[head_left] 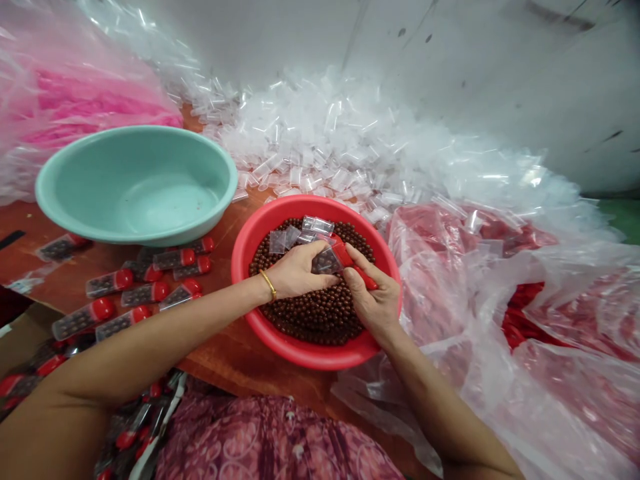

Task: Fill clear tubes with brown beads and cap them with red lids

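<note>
Over a red basin (305, 358) of small brown balls (315, 317), my two hands meet at a small clear plastic container (326, 261) with dark balls inside. My left hand (295, 272), with a gold bracelet at the wrist, is closed around the container's body. The fingers of my right hand (376, 300) pinch the red cap (342, 253) at its end. Another red piece (367, 279), seemingly a cap, shows between my right fingers. Several uncapped clear containers (317, 227) lie on the balls just beyond my left hand.
A teal basin (135, 230) stands at left. Filled, red-capped containers (109, 283) lie in front of it and below the table edge. Clear containers (330, 133) are heaped along the wall. A bag with pink contents (100, 107) sits far left; plastic bags with red contents (525, 313) lie right.
</note>
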